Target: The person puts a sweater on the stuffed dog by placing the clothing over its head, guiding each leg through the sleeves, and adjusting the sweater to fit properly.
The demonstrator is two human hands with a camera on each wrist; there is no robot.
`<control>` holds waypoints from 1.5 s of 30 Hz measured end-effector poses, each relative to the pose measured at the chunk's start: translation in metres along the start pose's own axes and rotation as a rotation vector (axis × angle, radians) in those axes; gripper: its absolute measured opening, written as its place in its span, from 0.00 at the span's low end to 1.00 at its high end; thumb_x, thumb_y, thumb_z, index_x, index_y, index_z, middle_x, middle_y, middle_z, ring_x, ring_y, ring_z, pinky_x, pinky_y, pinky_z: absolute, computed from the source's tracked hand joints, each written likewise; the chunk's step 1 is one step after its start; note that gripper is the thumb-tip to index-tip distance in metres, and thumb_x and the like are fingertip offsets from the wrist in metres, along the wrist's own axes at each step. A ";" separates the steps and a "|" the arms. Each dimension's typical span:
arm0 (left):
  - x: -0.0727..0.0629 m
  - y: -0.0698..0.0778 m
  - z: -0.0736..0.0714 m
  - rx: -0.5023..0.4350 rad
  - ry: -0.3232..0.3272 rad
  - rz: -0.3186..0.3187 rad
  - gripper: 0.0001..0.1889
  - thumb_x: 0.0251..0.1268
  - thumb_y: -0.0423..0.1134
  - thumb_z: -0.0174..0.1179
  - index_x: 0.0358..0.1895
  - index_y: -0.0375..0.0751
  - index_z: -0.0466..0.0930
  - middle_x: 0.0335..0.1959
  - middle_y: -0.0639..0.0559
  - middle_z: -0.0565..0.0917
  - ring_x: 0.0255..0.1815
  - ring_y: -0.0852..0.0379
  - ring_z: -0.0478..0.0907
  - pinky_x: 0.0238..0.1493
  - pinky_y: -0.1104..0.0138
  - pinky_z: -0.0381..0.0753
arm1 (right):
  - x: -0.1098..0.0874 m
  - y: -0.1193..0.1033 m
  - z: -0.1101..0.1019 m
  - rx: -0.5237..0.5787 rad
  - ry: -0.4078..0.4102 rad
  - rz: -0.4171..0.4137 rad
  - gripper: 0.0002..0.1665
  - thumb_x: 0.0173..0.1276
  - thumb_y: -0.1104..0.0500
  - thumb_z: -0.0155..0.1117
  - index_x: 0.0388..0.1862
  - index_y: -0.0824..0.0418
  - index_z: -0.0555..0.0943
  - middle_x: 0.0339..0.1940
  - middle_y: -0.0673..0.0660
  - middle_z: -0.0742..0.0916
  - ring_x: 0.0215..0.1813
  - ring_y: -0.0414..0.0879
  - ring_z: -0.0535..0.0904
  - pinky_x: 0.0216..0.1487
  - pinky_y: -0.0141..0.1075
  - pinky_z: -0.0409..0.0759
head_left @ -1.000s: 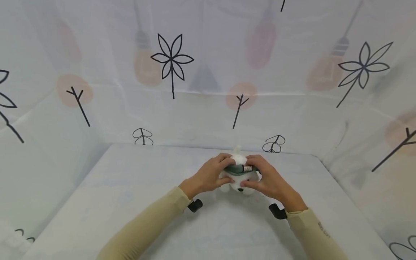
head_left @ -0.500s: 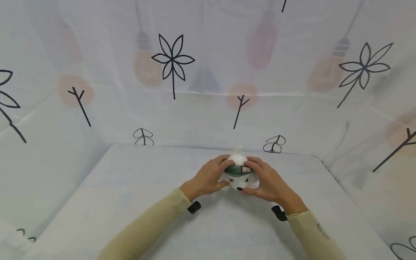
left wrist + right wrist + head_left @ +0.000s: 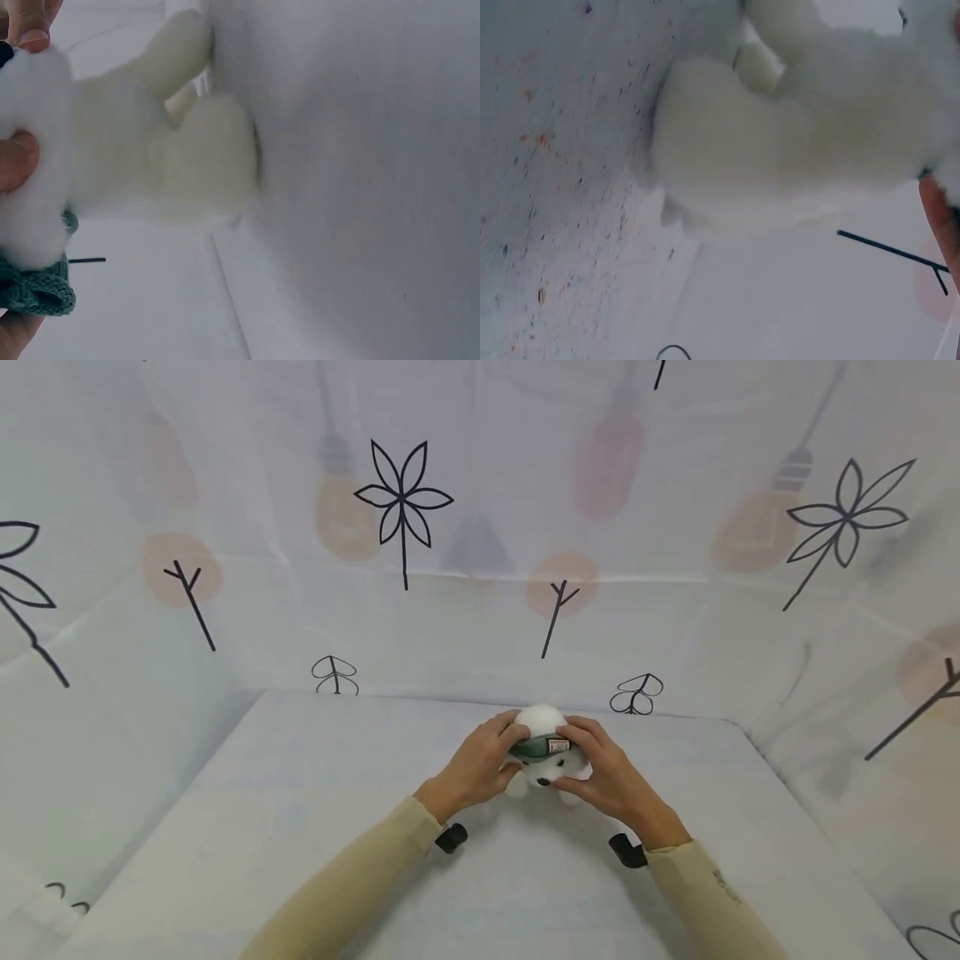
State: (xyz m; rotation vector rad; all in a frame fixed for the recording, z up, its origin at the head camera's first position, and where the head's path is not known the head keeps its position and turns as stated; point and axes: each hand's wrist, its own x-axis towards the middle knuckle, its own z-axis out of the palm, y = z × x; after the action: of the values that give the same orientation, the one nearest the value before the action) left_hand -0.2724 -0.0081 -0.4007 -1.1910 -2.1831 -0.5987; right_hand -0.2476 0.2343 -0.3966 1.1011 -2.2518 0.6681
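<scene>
A white plush dog (image 3: 542, 770) with a dark nose stands on the white table, its face toward me. Round its head runs a green knitted headband (image 3: 534, 748) with a small printed label. My left hand (image 3: 474, 766) grips the head and band from the left, fingers over the band and thumb (image 3: 16, 161) pressed into the fur at the cheek. From the other side my right hand (image 3: 613, 777) pinches the band's edge, thumb beside the muzzle. The plush body (image 3: 780, 135) and its legs show in the right wrist view. Part of the ears is hidden behind my hands.
The white table (image 3: 315, 827) reaches back to a pale patterned curtain (image 3: 465, 627) that encloses it on three sides. A black wrist mount (image 3: 452, 838) sits under the left cuff, another (image 3: 627, 850) under the right. Small coloured specks (image 3: 541, 139) dot the table surface.
Both hands and the plush dog's head have shifted slightly left and away from me. The right thumb has moved from below the muzzle to beside the nose. More of the white crown shows.
</scene>
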 end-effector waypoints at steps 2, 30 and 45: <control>-0.003 -0.002 -0.003 0.000 0.008 -0.007 0.30 0.50 0.30 0.71 0.54 0.46 0.64 0.60 0.40 0.71 0.56 0.48 0.74 0.56 0.59 0.74 | 0.002 -0.001 0.005 0.010 0.020 -0.003 0.52 0.40 0.63 0.83 0.65 0.63 0.66 0.64 0.60 0.70 0.60 0.52 0.72 0.59 0.30 0.71; -0.038 -0.019 -0.011 -0.098 0.167 -0.144 0.37 0.47 0.31 0.73 0.60 0.46 0.62 0.60 0.39 0.66 0.51 0.48 0.77 0.49 0.59 0.79 | 0.025 -0.009 0.036 0.096 0.053 0.061 0.48 0.46 0.54 0.81 0.65 0.61 0.67 0.57 0.57 0.72 0.54 0.47 0.74 0.49 0.37 0.78; -0.036 -0.012 -0.010 -0.145 0.299 -0.143 0.23 0.47 0.27 0.72 0.43 0.41 0.68 0.63 0.38 0.67 0.51 0.46 0.78 0.46 0.57 0.80 | 0.031 -0.014 0.037 0.109 0.201 -0.087 0.28 0.57 0.49 0.71 0.47 0.65 0.74 0.48 0.60 0.75 0.51 0.49 0.76 0.55 0.30 0.74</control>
State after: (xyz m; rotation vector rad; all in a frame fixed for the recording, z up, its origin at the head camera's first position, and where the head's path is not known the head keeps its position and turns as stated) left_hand -0.2646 -0.0418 -0.4192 -0.9504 -2.0056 -0.9451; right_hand -0.2617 0.1866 -0.4007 1.1236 -2.0062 0.8348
